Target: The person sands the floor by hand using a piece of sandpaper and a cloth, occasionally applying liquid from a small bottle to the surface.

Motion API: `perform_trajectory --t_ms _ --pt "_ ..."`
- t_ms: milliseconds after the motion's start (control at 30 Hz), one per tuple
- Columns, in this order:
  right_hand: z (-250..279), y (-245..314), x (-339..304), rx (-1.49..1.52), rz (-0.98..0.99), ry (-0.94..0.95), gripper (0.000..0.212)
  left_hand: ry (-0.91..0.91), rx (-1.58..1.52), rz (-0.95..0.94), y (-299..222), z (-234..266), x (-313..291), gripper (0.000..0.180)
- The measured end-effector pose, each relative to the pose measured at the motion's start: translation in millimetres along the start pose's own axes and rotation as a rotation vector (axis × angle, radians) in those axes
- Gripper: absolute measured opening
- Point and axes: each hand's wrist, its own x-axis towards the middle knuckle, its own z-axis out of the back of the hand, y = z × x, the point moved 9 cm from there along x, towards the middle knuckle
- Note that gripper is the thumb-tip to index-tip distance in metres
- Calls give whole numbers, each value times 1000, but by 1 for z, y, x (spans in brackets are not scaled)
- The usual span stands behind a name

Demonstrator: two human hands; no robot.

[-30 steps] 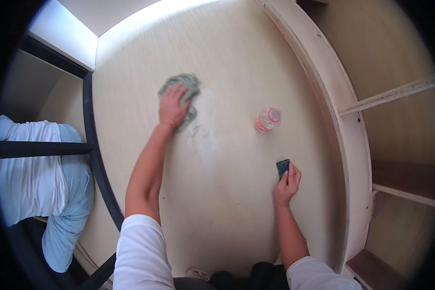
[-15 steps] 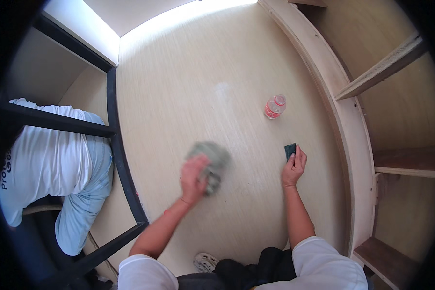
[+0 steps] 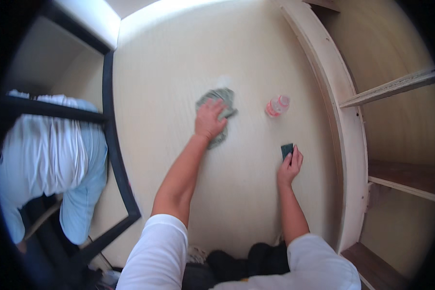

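Pale wood-grained boarding (image 3: 246,193) is stretching out below me, with wooden shelving (image 3: 391,88) running along the right. I'm watching the left hand (image 3: 210,119) lying spread over a crumpled grey-green cloth (image 3: 229,98) on the boarding. The right hand (image 3: 291,168) is pinching a dark green pad (image 3: 286,150); just beyond, a red-labelled clear bottle (image 3: 277,106) is sitting.

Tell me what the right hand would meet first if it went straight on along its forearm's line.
Probably the clear bottle, ahead of the dark green pad in the right hand; depth is unclear, so it might just miss.
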Motion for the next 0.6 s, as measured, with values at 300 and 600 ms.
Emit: perform_trajectory --t_ms 300,600 --pt "-115 130 23 30 388 333 28 -16 50 301 -87 12 -224 60" --pt "-200 173 11 -547 888 542 17 -37 57 322 -87 3 -225 58"
